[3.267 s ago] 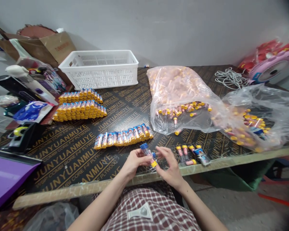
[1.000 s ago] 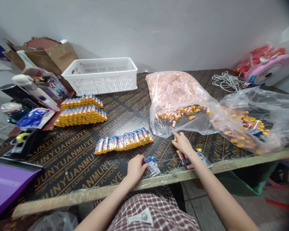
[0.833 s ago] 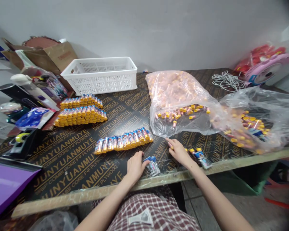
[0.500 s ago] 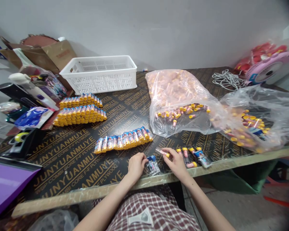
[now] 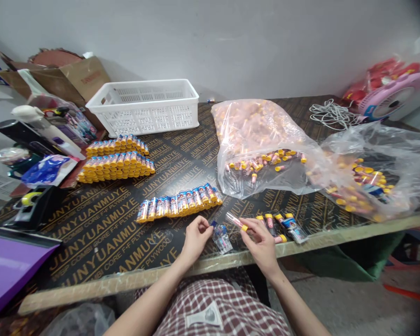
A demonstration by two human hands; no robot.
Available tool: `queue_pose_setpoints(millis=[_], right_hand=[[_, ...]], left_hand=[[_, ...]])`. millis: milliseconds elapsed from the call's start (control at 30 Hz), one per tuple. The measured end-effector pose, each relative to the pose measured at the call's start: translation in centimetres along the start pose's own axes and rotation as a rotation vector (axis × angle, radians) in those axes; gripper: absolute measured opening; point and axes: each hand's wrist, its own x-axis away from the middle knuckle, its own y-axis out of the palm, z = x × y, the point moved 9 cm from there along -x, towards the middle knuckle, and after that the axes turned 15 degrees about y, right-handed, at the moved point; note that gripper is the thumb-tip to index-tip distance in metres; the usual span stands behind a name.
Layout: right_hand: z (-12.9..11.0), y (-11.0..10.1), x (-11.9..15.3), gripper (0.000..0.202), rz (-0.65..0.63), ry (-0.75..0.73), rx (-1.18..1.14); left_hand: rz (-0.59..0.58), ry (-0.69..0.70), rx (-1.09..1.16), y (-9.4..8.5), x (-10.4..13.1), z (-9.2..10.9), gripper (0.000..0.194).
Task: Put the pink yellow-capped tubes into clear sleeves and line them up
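Right now both my hands are low over the near edge of the dark printed surface (image 5: 187,156), not far apart. My left hand (image 5: 196,239) is curled, thumb and forefinger pinched together on the blue edge of a clear printed sleeve (image 5: 215,225). More sleeves (image 5: 224,241) lie in a small pile between my hands, close to the surface's edge. My right hand (image 5: 262,245) is partly closed, fingertips gripping a clear tube (image 5: 235,220) near its yellow cap; the tube tilts, its clear end towards my left hand.

Just right of my right hand lie several loose yellow-capped tubes (image 5: 270,224) and a blue printed packet (image 5: 295,228). Ahead of my left hand stretches a row of wrapped tubes (image 5: 177,203), with a larger stack (image 5: 117,164) farther off to its left and a white basket (image 5: 161,116) behind that. Beyond my right hand, a big plastic bag (image 5: 259,128) holds many yellow-capped tubes, and a second bag (image 5: 367,186) sits farther right.
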Motion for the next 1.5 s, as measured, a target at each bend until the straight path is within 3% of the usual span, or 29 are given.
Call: queue_pose_setpoints(millis=[133, 200, 467, 633, 867, 1033, 1200, 1300, 1400, 1500], right_hand=[[-0.7, -0.4, 0.9, 0.024, 0.017, -0.011, -0.034], [-1.4, -0.5, 1.3, 0.025, 0.035, -0.061, 0.004], [-3.8, -0.2, 2.6, 0.032, 0.075, -0.242, 0.068], [-4.9, 0.4, 3.0, 0.032, 0.065, -0.302, 0.109], [-3.5, 2.9, 2.6, 0.028, -0.138, -0.164, 0.104], [-2.5, 3.7, 2.2, 0.030, -0.207, -0.107, 0.045], [-3.4, 4.0, 1.6, 0.063, -0.218, -0.154, 0.070], [-4.2, 4.6, 1.7, 0.079, -0.332, -0.195, 0.033], [-4.4, 5.5, 2.1, 0.083, -0.480, -0.206, 0.029], [-4.3, 5.6, 2.2, 0.082, -0.531, -0.197, 0.028]], left_hand=[[0.132, -0.263, 0.465, 0.0, 0.2, -1.2, 0.039], [0.161, -0.328, 0.567, 0.0, 0.4, -1.3, 0.039], [0.358, -0.393, 0.608, -1.5, 0.7, -1.9, 0.035], [0.379, -0.401, 0.588, -1.8, 0.7, -2.0, 0.037], [0.247, -0.266, 0.554, -0.5, 0.4, -0.1, 0.041], [0.155, -0.294, 0.696, 0.9, 0.5, 1.4, 0.041], [-0.056, -0.340, 0.706, 2.3, 1.2, 2.5, 0.036], [-0.183, -0.356, 0.691, 3.3, 1.9, 2.8, 0.033], [-0.229, -0.360, 0.690, 3.8, 2.4, 2.8, 0.032], [-0.237, -0.376, 0.696, 4.0, 2.6, 2.9, 0.033]])
